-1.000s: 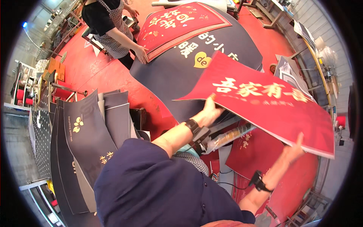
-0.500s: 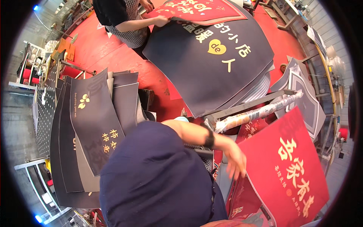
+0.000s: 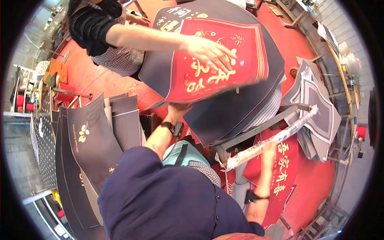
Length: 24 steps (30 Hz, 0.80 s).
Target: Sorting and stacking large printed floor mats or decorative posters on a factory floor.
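Red floor; left hand (image 3: pixel 178 109) under dark sheets (image 3: pixel 224 108), right hand's fingers (image 3: pixel 269 147) indiscernible.

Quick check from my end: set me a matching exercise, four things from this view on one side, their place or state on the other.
Things:
1. left hand
2. right hand
3. co-worker's hand
4. wrapped roll

Places or states:
A. pressed flat on the top red sheet
B. lying across a grey metal bar
C. under the edge of the dark sheet stack
D. on the lower red sheet

Pairs: 1-C, 2-D, 3-A, 4-B
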Tool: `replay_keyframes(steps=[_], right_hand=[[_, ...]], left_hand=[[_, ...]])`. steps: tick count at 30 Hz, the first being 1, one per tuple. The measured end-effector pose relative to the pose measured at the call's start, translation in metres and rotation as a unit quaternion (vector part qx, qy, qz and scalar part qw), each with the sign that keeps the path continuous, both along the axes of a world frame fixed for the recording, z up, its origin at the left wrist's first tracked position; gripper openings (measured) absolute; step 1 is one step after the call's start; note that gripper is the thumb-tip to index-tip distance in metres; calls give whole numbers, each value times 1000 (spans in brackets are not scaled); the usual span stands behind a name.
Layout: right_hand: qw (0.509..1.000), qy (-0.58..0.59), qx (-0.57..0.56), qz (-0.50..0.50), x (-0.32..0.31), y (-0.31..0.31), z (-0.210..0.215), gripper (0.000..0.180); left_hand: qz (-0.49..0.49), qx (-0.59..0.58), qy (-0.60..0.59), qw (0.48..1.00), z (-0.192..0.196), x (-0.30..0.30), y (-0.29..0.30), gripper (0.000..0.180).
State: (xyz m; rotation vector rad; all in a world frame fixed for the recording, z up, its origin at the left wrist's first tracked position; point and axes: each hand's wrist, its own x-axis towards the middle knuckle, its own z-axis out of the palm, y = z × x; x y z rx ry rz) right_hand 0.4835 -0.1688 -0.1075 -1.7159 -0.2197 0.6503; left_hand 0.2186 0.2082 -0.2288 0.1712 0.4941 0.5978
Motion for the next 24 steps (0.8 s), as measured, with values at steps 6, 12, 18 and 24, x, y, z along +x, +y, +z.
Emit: replay_keyframes(steps=[6, 12, 18, 24], right_hand=[[985, 101, -134, -41, -104, 232, -84, 76], [858, 407, 100, -297, -116, 259, -77, 69], [752, 598, 111, -255, -115, 263, -67, 60], [800, 532, 128, -248, -89, 250, -131, 41]], left_hand=[[-59, -238, 91, 965, 25, 63, -38, 86], [-131, -98, 186, 969, 27, 49, -23, 90], [-86, -87, 132, 984, 38, 60, -12, 56], [-187, 1, 189, 964, 38, 50, -15, 40]])
